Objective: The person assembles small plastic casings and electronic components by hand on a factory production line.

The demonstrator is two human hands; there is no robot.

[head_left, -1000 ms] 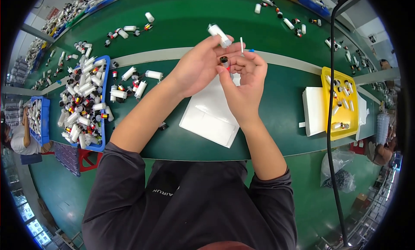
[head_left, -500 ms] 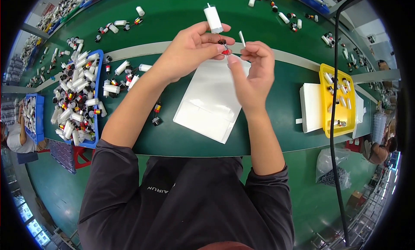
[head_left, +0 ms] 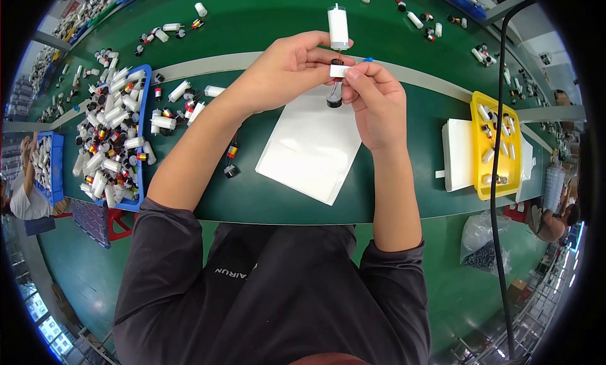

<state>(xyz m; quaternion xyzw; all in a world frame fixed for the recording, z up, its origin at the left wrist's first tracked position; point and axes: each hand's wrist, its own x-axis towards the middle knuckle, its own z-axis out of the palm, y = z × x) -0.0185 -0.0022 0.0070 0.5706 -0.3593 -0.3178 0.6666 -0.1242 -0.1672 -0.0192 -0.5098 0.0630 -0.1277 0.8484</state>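
Observation:
My left hand is closed around the middle of a small wired part, its fingers behind and beside it. The part's white cylinder stands up beyond the fingertips. Below hangs a black round end piece on thin wires. Between finger and thumb, my right hand pinches a small white strip, lying flat across the wired part's black middle section. Whether the strip is stuck on cannot be seen. White sheets lie on the table under both hands.
At the left, a blue bin is heaped with similar white parts, and several lie loose beside it. A yellow tray with several parts rests on white sheets at the right. A black cable hangs down before it.
The white strip, held upright and apart before, now lies across the wired part. My right hand has turned and closed in; the part has shifted right and stands straighter.

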